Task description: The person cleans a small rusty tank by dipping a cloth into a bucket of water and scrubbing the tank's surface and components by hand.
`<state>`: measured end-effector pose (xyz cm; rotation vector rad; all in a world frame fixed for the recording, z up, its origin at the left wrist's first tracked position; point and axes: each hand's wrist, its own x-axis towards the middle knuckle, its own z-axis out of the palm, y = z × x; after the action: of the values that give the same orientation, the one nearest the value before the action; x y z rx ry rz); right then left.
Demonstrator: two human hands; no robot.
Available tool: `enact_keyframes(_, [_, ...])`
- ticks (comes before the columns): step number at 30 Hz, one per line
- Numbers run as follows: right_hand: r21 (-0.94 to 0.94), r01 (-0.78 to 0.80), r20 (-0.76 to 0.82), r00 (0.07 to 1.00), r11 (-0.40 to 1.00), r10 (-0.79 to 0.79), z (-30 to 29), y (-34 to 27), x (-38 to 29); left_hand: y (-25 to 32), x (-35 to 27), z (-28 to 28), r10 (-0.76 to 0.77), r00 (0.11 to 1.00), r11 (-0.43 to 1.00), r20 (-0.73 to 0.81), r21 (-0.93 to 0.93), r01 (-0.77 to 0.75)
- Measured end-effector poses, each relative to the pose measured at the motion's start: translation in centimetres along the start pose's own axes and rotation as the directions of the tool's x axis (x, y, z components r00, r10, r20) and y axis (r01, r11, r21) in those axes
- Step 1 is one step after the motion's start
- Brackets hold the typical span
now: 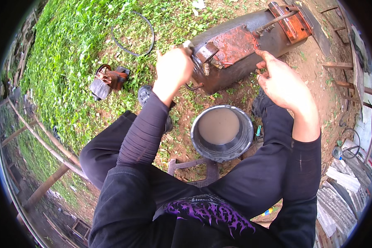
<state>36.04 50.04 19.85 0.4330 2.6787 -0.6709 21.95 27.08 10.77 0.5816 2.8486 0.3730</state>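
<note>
A wet, dark metal tank [235,73] with reddish-orange fittings lies on its side on the ground before me. My left hand [175,68] is at its near left end, blurred and bent round a small pale thing [188,44], perhaps a cloth or sponge. My right hand [277,79] hangs at the tank's front side, its index finger pointing toward the edge of the red mounting plate [235,46]; I cannot tell whether its fingers pinch something small. Between my feet stands a black bucket [248,136] with murky brown water in it.
A motor or pump part with a pulley [113,79] lies on the grass at left, near a black belt loop [153,37]. A dark plastic stool [212,170] shows under me. Bamboo rails [46,139] stand at left, corrugated sheets [336,204] lie at right.
</note>
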Motion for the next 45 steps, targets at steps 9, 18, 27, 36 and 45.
enact_keyframes(9, [0.013,0.029,0.013,0.999,0.999,-0.029,-0.1,0.2,0.3,-8.7,8.3,3.7,0.029,0.974,0.967,0.225,-0.255,0.03])
enact_keyframes(18, [-0.008,0.019,0.002,1.0,1.0,-0.019,-0.1,-0.5,0.9,-2.9,5.8,1.4,0.028,0.916,0.998,0.401,0.036,-0.046])
enact_keyframes(27, [-0.009,0.06,0.002,0.998,0.998,-0.06,-0.2,-1.5,1.0,-4.7,6.6,0.5,0.084,0.892,0.996,0.444,-0.054,-0.067])
enact_keyframes(36, [-0.095,0.009,-0.012,1.0,0.995,-0.01,0.4,-0.6,1.8,-1.3,5.1,-1.1,0.109,0.851,0.975,0.513,0.113,-0.193])
enact_keyframes(45, [-0.108,0.057,-0.047,0.997,0.992,-0.063,0.4,-0.5,1.7,-6.4,11.2,2.5,0.095,0.834,0.99,0.543,0.037,-0.137])
